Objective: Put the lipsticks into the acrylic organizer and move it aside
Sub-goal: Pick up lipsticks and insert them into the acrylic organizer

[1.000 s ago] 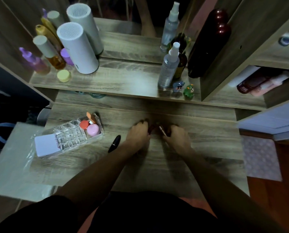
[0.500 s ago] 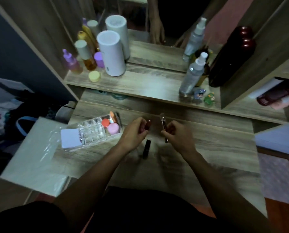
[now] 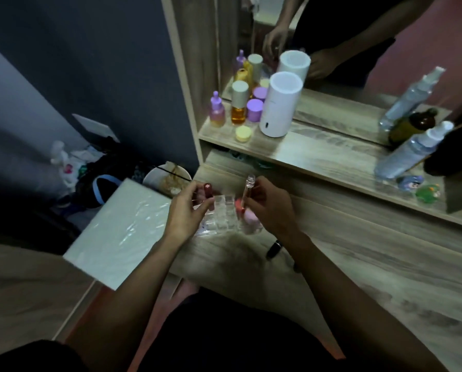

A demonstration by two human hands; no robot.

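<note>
My left hand (image 3: 186, 213) grips a dark red lipstick (image 3: 207, 190) upright, just over the left part of the clear acrylic organizer (image 3: 221, 214). A slim clear-capped lipstick (image 3: 248, 187) stands upright in my right hand (image 3: 270, 208), above the organizer's right end. The organizer sits on the wooden table (image 3: 358, 267) between both hands, with a pink sponge (image 3: 251, 217) and a red-orange item (image 3: 239, 205) in its right compartments. A black lipstick (image 3: 274, 249) lies on the table under my right wrist.
A raised shelf (image 3: 318, 154) behind holds a white cylinder (image 3: 280, 103), several coloured bottles, a yellow jar (image 3: 243, 133) and a spray bottle (image 3: 409, 154). A mirror stands behind it. A plastic-wrapped white board (image 3: 122, 232) juts off the table's left edge. A bowl (image 3: 165, 177) sits beyond.
Both hands have lifted a lipstick each from the table's middle and carried them left over the organizer. The view has swung left.
</note>
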